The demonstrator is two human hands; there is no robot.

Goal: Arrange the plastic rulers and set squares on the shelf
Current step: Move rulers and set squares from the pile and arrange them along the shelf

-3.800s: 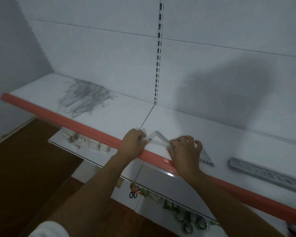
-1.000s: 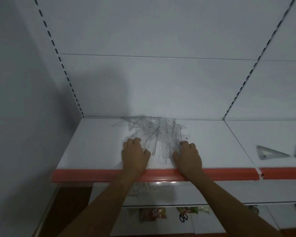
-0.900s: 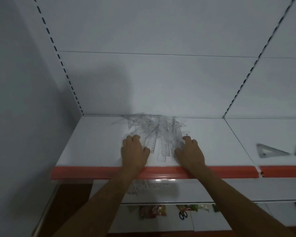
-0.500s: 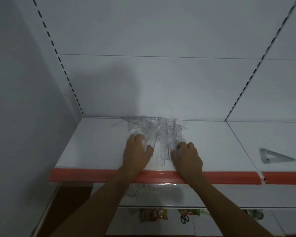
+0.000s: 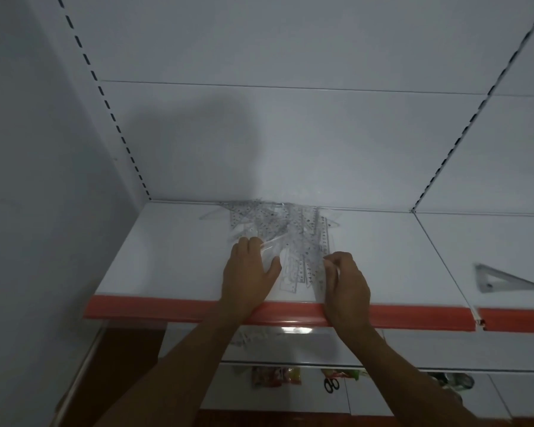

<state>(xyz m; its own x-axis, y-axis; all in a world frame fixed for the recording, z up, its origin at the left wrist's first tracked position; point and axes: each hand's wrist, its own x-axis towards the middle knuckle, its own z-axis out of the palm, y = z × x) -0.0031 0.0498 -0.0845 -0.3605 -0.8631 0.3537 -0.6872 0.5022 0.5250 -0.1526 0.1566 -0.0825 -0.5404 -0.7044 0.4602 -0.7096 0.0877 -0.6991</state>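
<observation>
Pile of rulers and set squares [image 5: 285,229] far-centre on the shelf [image 5: 173,257], left hand [image 5: 248,274] and right hand [image 5: 346,283] at its near edge, lone set square [image 5: 500,278] well right.

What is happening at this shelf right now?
A person is sorting a jumbled pile of clear plastic rulers and set squares on the white shelf. The left hand rests on the pile's left side; the right hand pinches a ruler at its right edge. One set square lies apart on the next section.
</observation>
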